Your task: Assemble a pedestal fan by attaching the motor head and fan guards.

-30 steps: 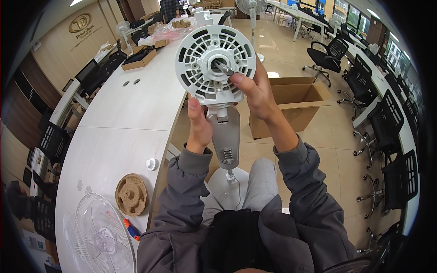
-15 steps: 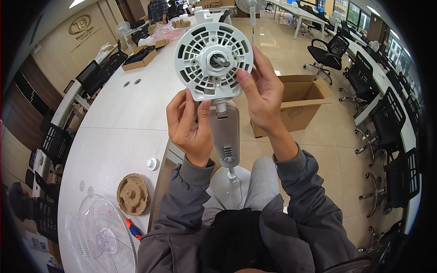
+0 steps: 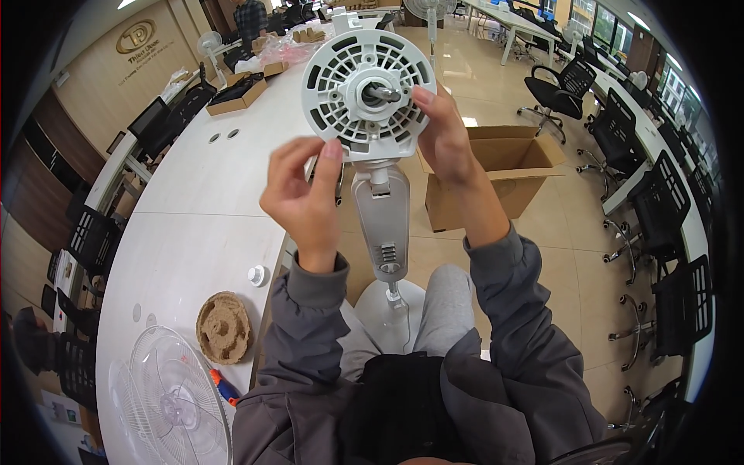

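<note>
Two hands raised: both at chest height over the lap, fan between them.
Far left, desk (image 3: 178, 232): white, curved; clear fan grille (image 3: 167, 399) at near end, round brown pulp pad (image 3: 223, 327) beside it, small white knob (image 3: 256, 275) near the edge, orange-blue tool (image 3: 223, 387) partly hidden by the sleeve.
Left hand (image 3: 306, 201): open, fingers loosely curled, thumb and forefinger apart; holding nothing; fingertips just below the lower left rim of the motor housing, apart from it or barely touching, cannot tell which.
Fan motor housing (image 3: 368, 97): white, round, slotted face turned toward the camera; metal shaft (image 3: 381, 93) at its centre pointing out of the face.
Fan neck (image 3: 381, 221): grey-white column, long axis running down from the housing to the round base (image 3: 387, 306) between the knees.
Right hand (image 3: 442, 132): closed on the housing's right rim, thumb tip on the front face just beside the shaft; carrying the head.
Key relation: housing up and right of the left hand, directly left of the right hand; right hand nearer the shaft.
Right of the hands: open cardboard box (image 3: 496, 174) on the floor, just behind the right forearm.
Far right: row of black office chairs (image 3: 659, 209) along a second desk.
</note>
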{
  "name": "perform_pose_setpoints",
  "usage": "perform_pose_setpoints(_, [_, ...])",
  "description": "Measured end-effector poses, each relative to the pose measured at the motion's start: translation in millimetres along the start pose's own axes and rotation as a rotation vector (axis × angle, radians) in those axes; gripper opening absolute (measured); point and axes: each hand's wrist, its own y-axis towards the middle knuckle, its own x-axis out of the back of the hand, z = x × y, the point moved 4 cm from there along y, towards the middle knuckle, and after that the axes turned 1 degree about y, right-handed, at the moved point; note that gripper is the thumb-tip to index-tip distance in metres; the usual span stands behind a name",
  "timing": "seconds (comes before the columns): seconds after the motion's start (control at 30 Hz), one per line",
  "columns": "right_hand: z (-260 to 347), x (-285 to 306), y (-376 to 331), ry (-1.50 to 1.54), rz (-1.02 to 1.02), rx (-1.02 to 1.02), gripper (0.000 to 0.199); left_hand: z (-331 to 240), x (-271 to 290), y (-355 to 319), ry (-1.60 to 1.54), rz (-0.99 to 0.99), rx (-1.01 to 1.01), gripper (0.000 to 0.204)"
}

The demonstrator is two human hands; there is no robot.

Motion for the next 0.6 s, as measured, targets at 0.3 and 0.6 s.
perform_pose_setpoints(0.3, [-26,-1,11,0.177,0.015,-0.170,0.066,38,-25,55,-0.322,0.486,0.431,0.090])
perform_pose_setpoints(0.6, [-11,-1,10,0.075,0.084,-0.159,0.074,28,-30,43,-0.396,0.487,0.336,0.066])
